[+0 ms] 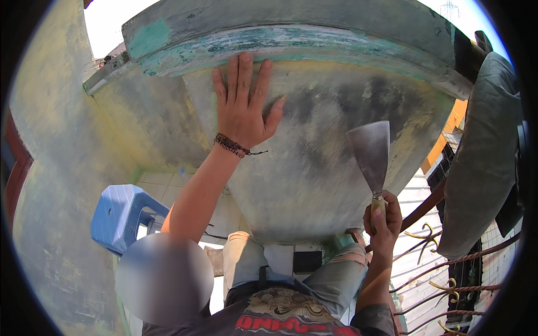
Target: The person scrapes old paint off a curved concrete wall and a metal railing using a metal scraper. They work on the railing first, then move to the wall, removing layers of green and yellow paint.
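Note:
My left hand [242,106] lies flat with its fingers spread, against the wall [314,157] just under a raised ledge. Its fingertips reach the lower edge of that ledge [269,42], where turquoise paint is worn and flaking to white and grey. A braided bracelet circles the left wrist. On the right, my right hand [384,221] grips the handle of a putty knife [372,154], whose broad metal blade points up. The blade is in front of the wall, near dark smudges on its surface; I cannot tell whether it touches.
A blue plastic stool [123,215] stands on the tiled floor to the left, beside another patchy wall [50,168]. Grey cloth [476,151] hangs at the far right above a curled metal railing [448,291]. A dark rectangular thing [307,261] lies below the wall.

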A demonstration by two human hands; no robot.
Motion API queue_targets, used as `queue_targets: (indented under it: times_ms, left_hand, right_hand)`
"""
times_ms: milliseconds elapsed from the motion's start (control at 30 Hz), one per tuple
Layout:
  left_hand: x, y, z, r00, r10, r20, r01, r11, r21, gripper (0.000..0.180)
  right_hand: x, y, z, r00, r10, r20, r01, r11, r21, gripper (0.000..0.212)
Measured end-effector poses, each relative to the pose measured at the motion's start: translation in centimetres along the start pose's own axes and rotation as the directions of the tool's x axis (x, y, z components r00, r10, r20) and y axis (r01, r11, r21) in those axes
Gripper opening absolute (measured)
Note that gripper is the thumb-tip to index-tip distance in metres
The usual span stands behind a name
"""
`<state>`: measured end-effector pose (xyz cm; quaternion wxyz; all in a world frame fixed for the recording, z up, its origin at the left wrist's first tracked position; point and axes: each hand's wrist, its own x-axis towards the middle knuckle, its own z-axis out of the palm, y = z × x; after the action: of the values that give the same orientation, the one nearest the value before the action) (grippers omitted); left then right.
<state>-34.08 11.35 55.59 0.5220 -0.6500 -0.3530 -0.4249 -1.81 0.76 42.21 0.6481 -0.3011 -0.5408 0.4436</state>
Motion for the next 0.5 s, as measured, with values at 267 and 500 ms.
queue_targets:
  times_ms: [267,500]
  left_hand:
    - [-0.6,0.0,0.5,0.993,-0.069,-0.092,0.068,0.998,-0.018,0.065]
    - [-0.4,0.4,0.0,0.998,-0.059,-0.038,0.058,0.998,-0.019,0.063]
  right_hand:
    - [2.1,-4.7,8.1,0.986,-0.162,-0.05,0.167,0.974,0.151,0.06]
    - [2.9,-5.9,12.5,0.994,-0.09,-0.063,0.099,0.981,0.166,0.06]
